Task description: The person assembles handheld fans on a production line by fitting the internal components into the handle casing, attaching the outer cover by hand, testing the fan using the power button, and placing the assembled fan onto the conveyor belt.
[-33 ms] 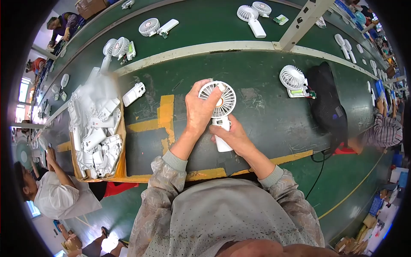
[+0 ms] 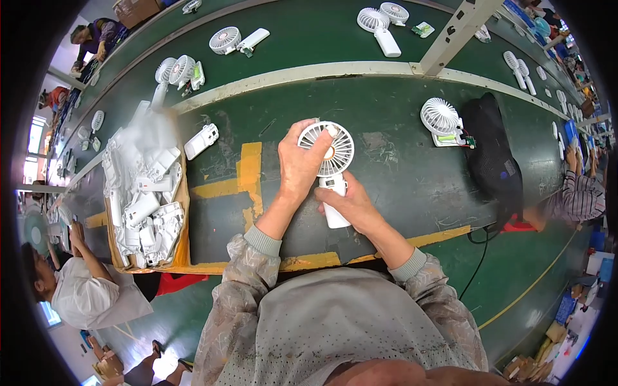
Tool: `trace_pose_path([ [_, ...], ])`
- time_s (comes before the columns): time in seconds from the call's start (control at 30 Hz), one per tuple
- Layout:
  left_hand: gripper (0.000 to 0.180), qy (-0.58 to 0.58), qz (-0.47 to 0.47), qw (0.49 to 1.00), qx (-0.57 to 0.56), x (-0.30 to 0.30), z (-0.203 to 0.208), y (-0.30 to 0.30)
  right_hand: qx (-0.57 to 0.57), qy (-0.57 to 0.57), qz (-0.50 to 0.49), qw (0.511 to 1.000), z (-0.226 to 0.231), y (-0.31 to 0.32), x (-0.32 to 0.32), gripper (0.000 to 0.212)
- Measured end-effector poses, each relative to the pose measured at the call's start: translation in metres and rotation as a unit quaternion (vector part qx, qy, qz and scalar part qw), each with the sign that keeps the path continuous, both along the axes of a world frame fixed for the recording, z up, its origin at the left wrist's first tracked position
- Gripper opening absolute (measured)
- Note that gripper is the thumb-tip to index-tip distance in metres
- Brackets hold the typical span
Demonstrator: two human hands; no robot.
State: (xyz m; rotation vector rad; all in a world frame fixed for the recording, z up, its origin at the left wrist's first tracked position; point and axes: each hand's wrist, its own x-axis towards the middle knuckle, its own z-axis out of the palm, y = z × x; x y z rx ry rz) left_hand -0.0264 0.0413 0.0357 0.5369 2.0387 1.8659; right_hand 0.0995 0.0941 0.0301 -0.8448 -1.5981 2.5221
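A white handheld fan [image 2: 337, 166] is held upright over the middle of the bench, its round grille facing up at me. My left hand [image 2: 301, 161] is closed round the left side of the grille, the thumb lying across its front. Lower down, my right hand [image 2: 353, 202] grips the fan's handle, with the thumb across it just under a small dark window. The fingers behind the fan are hidden. To the left of my hands a white handle casing [image 2: 201, 141] lies by itself on the bench.
An open carton [image 2: 180, 241] full of white casings stands at the left. At the right lie a fan head with an exposed green board [image 2: 444, 125] and a black cloth bag [image 2: 492, 154]. Beyond a pale rail [image 2: 290, 72], more fans [image 2: 225, 40] lie on a green belt. A post [image 2: 454, 38] rises there.
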Motion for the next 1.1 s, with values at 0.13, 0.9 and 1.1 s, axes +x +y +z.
trace_pose_path([
  [0.13, 0.041, -0.022, -0.006, 1.0, -0.006, 0.002, -0.005, 0.005, -0.043, 0.002, -0.015, 0.999, -0.003, 0.003, -0.001, 0.038],
  [0.9, 0.069, 0.177, -0.14, 0.919, -0.322, 0.075, 0.035, -0.079, -0.185, 0.023, -0.048, 0.981, -0.012, 0.004, 0.003, 0.053],
  [1.1, 0.046, 0.382, -0.055, 0.869, -0.311, 0.025, 0.039, -0.092, -0.203, 0.039, 0.002, 0.978, -0.011, 0.01, 0.01, 0.036],
])
